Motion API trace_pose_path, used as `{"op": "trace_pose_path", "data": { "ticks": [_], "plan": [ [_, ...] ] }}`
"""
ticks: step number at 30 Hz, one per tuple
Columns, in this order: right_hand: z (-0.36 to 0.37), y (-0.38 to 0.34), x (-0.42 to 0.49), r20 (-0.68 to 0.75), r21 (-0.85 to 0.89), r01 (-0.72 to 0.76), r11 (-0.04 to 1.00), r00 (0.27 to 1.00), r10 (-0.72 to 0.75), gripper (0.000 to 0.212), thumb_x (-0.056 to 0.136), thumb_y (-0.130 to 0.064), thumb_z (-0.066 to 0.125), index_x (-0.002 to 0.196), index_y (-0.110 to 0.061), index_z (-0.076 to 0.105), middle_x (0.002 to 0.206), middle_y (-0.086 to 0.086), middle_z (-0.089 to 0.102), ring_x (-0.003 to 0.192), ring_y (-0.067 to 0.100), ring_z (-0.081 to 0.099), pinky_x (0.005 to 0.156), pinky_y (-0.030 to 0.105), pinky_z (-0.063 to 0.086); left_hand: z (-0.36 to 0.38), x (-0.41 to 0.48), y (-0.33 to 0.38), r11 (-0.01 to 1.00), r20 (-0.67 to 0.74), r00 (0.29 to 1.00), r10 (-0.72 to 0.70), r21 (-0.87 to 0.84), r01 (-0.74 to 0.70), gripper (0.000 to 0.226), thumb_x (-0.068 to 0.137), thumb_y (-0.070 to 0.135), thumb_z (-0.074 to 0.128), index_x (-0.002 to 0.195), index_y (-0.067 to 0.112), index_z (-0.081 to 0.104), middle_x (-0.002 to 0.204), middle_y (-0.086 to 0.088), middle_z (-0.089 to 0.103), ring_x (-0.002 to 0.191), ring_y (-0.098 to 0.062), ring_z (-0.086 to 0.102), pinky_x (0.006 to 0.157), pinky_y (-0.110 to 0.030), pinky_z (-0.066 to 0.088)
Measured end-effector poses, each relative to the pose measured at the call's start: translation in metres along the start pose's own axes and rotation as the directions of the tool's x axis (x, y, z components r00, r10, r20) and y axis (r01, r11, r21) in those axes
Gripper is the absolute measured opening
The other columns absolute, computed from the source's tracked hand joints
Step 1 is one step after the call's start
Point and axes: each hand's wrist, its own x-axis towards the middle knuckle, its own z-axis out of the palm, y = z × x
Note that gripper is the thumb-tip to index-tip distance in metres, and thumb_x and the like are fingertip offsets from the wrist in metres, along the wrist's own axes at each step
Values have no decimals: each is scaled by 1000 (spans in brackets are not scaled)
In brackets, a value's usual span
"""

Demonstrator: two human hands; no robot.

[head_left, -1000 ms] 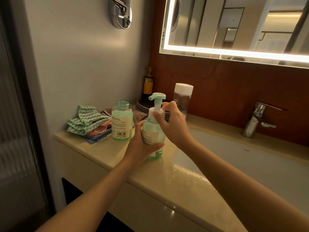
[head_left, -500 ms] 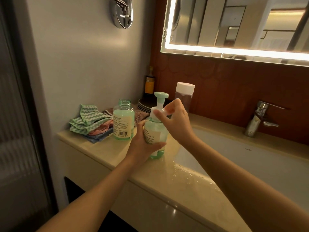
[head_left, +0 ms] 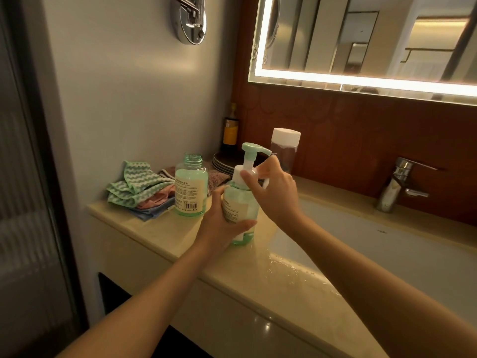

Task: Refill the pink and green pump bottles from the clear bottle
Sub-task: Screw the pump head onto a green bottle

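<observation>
The green pump bottle stands on the beige counter beside the sink. My left hand grips its body from the left. The fingers of my right hand pinch the white collar of its pump. To the left stands an open clear green-tinted bottle with no cap and a barcode label. A clear bottle with a white cap stands behind, against the brown wall. No pink bottle is in view.
Folded cloths lie at the counter's left end, stacked dark plates and a yellow-labelled bottle behind them. The white sink basin and chrome tap are to the right. Water drops lie on the counter's edge.
My right hand has turned around the pump collar, and the pump nozzle now points more to the right. My left hand keeps its grip on the bottle.
</observation>
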Motion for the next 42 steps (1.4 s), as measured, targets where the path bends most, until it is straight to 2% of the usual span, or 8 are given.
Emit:
{"op": "trace_pose_path", "data": {
  "ticks": [4, 11, 15, 21, 26, 30, 35, 42],
  "plan": [
    [8, -10, 4, 218, 247, -162, 955, 970, 108, 38, 94, -37, 47, 122, -12, 42, 113, -1, 54, 103, 16, 56, 82, 29, 49, 0, 0, 0, 1000, 1, 1000, 8, 6, -8, 86, 68, 23, 80, 134, 31, 25, 120, 11, 49, 110, -9, 49, 87, -23, 45],
    [2, -2, -2, 101, 8, 35, 999, 994, -35, 40, 96, -40, 38, 118, -12, 56, 112, 5, 64, 96, 16, 59, 84, 37, 51, 0, 0, -2, 1000, -8, 1000, 14, 16, -14, 86, 67, 24, 80, 133, 31, 26, 120, 11, 49, 110, -10, 50, 89, -25, 46],
    [-1, 2, -2, -21, -37, -11, 999, 1000, 11, 39, 87, -44, 56, 111, -13, 53, 110, 3, 64, 96, 16, 59, 82, 34, 51, 0, 0, -1, 1000, -12, 1000, 6, 15, -5, 86, 66, 24, 80, 133, 31, 27, 121, 9, 51, 110, -11, 51, 91, -29, 47],
    [5, -2, 5, 310, 270, -144, 952, 949, 55, 37, 94, -31, 48, 127, -14, 40, 121, 5, 53, 112, 19, 54, 87, 31, 50, -1, 1, -1, 1000, 1, 1000, 16, 16, -16, 84, 67, 24, 80, 133, 29, 27, 122, 7, 50, 110, -10, 49, 87, -25, 47],
    [10, -4, 11, 70, 98, -168, 981, 984, 162, 49, 73, -51, 70, 103, -18, 49, 101, -1, 59, 92, 15, 56, 81, 35, 53, -1, 0, -2, 1000, -5, 1000, 8, 26, -8, 88, 65, 26, 81, 133, 31, 26, 124, 7, 51, 112, -11, 49, 92, -29, 46],
    [17, -8, 13, 35, -177, -172, 969, 983, 181, 61, 74, -66, 57, 110, -18, 42, 104, -3, 49, 98, 16, 43, 89, 41, 45, 0, 0, -1, 1000, 2, 1000, 6, 30, -6, 88, 66, 25, 80, 134, 30, 24, 125, 10, 48, 113, -9, 47, 94, -26, 43],
    [6, -3, 3, 232, 348, -213, 913, 963, 136, 49, 90, -35, 54, 135, -16, 43, 125, 0, 53, 114, 16, 51, 96, 37, 47, 1, 2, -3, 999, -14, 1000, 7, 33, -6, 86, 64, 28, 81, 131, 33, 27, 118, 11, 51, 109, -10, 51, 89, -28, 46],
    [14, -12, 8, -25, 94, -244, 965, 969, 247, 51, 67, -51, 74, 93, -20, 42, 92, -4, 50, 88, 14, 49, 76, 30, 49, 0, 1, -3, 999, -11, 1000, 4, 49, -3, 90, 63, 29, 82, 133, 30, 26, 124, 9, 51, 112, -10, 49, 92, -27, 44]
  ]
}}
